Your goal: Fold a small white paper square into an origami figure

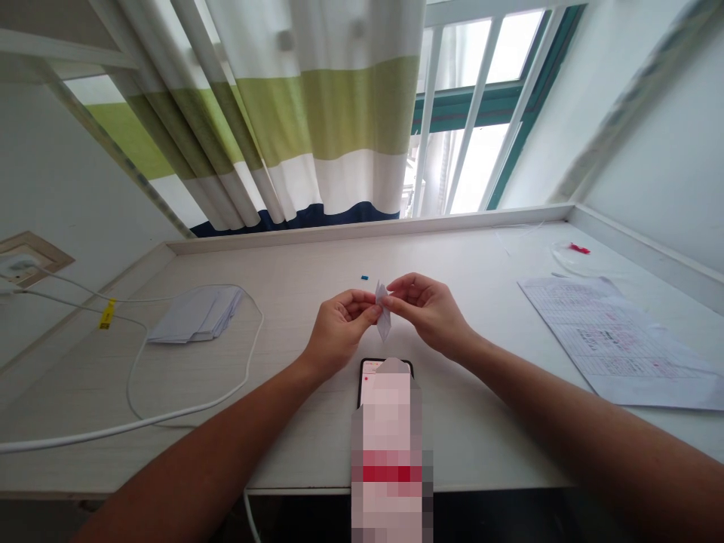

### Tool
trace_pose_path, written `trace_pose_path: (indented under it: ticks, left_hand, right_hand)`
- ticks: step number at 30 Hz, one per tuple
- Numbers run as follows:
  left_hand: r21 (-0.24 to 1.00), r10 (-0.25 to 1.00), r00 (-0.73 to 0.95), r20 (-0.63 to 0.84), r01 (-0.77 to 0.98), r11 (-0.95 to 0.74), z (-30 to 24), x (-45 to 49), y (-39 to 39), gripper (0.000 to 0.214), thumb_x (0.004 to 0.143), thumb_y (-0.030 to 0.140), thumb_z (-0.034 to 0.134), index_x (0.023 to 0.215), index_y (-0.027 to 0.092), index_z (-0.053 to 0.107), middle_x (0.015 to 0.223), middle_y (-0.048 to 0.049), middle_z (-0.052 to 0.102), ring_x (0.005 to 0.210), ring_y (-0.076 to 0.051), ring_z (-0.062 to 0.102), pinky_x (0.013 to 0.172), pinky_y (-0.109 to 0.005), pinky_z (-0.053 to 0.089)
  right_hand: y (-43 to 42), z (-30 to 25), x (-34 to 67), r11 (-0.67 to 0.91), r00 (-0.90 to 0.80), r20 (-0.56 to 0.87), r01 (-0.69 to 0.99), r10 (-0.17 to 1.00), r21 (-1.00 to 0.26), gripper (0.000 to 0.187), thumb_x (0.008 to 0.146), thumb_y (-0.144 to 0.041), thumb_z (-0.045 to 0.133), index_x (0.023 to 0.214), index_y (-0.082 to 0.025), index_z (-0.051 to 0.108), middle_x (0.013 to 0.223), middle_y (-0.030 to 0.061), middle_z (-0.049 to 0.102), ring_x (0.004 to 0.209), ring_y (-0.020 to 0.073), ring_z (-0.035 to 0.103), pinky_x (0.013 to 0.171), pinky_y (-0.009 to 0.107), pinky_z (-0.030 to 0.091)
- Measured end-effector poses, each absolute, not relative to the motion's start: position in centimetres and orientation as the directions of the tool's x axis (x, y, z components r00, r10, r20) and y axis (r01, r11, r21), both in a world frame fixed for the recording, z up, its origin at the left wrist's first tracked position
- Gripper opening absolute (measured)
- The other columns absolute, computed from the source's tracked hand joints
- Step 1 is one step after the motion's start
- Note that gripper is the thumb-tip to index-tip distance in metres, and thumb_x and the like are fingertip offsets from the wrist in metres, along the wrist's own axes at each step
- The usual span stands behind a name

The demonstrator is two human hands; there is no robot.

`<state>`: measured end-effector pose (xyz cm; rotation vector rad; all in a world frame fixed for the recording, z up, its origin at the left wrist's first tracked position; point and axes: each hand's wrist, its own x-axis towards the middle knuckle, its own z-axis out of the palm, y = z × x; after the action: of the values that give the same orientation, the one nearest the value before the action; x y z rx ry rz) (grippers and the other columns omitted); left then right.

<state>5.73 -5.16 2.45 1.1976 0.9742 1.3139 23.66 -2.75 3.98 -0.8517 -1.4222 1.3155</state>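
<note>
A small folded piece of white paper (383,315) is held above the middle of the white desk (294,264). My left hand (339,332) pinches its left side with thumb and fingers closed. My right hand (427,309) pinches its right side the same way. Both hands meet at the paper, a little above a phone (367,373) lying on the desk just below them. The phone's screen is mostly blurred out.
A stack of white paper sheets (195,315) lies at the left, ringed by a white cable (186,411) running from a wall socket (26,264). A printed sheet (616,339) lies at the right. A tiny blue bit (365,278) sits behind the hands. A striped curtain (305,121) and a window stand beyond the desk.
</note>
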Motion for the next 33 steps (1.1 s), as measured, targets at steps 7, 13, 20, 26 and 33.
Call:
trace_pose_path:
  ticks: [7,13,20,26,33]
  left_hand:
    - [0.974,0.988,-0.029,0.153,-0.165,-0.156,2.3,5.5,-4.8,0.040,0.075,0.040,0.089,0.082,0.019,0.056,0.074,0.0016,0.070,0.073,-0.013,0.067,0.072,-0.026,0.052]
    - [0.972,0.973,0.032,0.230,-0.049,-0.228,2.0,5.5,-4.9,0.026,0.085,0.038,0.082,0.087,0.020,0.063,0.076,-0.0001,0.071,0.071,-0.013,0.065,0.068,-0.025,0.049]
    - [0.940,0.950,0.005,0.313,0.140,-0.311,1.8,5.5,-5.1,0.012,0.088,0.030,0.077,0.093,0.019,0.075,0.097,-0.0051,0.077,0.092,-0.019,0.072,0.086,-0.031,0.057]
    - [0.979,0.979,0.018,0.204,-0.033,-0.203,2.7,5.8,-5.6,0.020,0.089,0.034,0.074,0.095,0.016,0.078,0.095,-0.0077,0.080,0.091,-0.020,0.074,0.090,-0.035,0.059]
    - [0.957,0.998,0.038,0.059,-0.287,-0.045,2.6,5.5,-5.1,0.042,0.082,0.040,0.085,0.109,0.014,0.067,0.083,-0.0069,0.081,0.081,-0.021,0.077,0.088,-0.039,0.059]
  right_hand:
    - [-2.6,3.5,23.5,0.183,-0.363,0.155,0.044,0.919,-0.982,0.027,0.086,-0.046,0.077,0.091,-0.019,0.076,0.089,0.0052,0.077,0.083,0.0184,0.069,0.082,0.037,0.055]
    - [-2.8,3.5,23.4,0.232,-0.334,0.188,0.098,0.924,-0.968,0.027,0.086,-0.047,0.076,0.084,-0.019,0.074,0.083,0.0040,0.074,0.076,0.0174,0.065,0.072,0.034,0.053]
    - [-3.2,3.8,23.5,0.336,-0.327,0.262,0.194,0.908,-0.922,0.022,0.091,-0.040,0.072,0.083,-0.020,0.070,0.083,0.0046,0.075,0.078,0.0191,0.068,0.074,0.037,0.055]
    - [-3.8,4.2,23.5,0.479,-0.307,0.395,0.281,0.866,-0.832,0.016,0.093,-0.038,0.074,0.089,-0.022,0.070,0.088,0.0043,0.074,0.081,0.0202,0.069,0.077,0.039,0.058]
    - [-3.4,3.8,23.9,0.682,-0.418,0.544,0.358,0.727,-0.637,0.020,0.098,-0.018,0.063,0.109,-0.027,0.078,0.096,0.0056,0.067,0.092,0.0220,0.064,0.082,0.041,0.056]
